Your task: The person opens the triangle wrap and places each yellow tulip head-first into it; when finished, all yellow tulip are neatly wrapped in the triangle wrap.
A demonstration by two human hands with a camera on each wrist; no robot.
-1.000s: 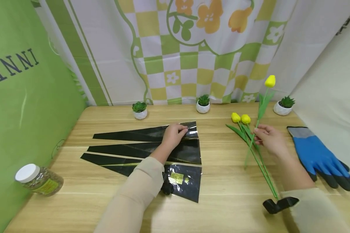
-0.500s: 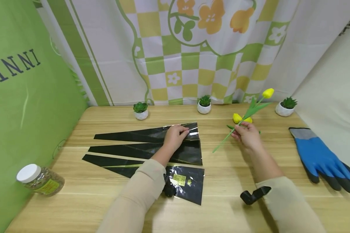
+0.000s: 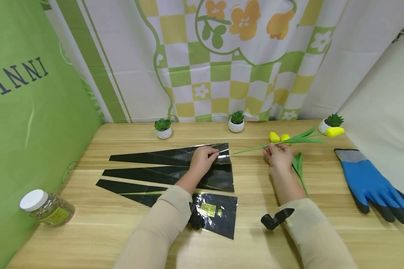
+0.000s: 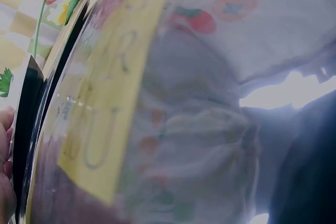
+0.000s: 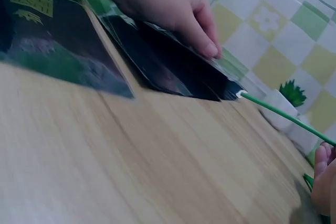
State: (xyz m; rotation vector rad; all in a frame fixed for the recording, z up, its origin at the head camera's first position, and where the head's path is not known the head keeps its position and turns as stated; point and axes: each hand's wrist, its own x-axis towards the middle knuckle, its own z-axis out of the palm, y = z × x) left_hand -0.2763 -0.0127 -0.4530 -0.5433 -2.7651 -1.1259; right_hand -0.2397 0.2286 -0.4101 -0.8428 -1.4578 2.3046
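Note:
My right hand (image 3: 279, 158) pinches the stem of a yellow artificial tulip (image 3: 301, 139), which lies nearly level with its bloom to the right. The cut end of the stem points left, right at the wide mouth of the farthest black flower sleeve (image 3: 155, 156); the right wrist view shows this stem (image 5: 286, 115) overlapping the sleeve's corner. My left hand (image 3: 202, 160) pinches that sleeve's upper edge near the mouth. Two more yellow tulips (image 3: 274, 137) lie on the table behind and under my right hand, their stems partly hidden.
Nearer me lie a second black sleeve (image 3: 138, 173) and a third (image 3: 219, 220) with gold print. A lidded jar (image 3: 50, 209) stands left, blue work gloves (image 3: 367, 179) lie right. Small potted succulents (image 3: 236, 125) line the wooden table's (image 3: 87, 239) back edge before a curtain (image 3: 219, 71).
My right hand has moved left toward the sleeve, and the tulip has swung from upright to nearly level, stem end leftward. My left hand stays at the sleeve's edge.

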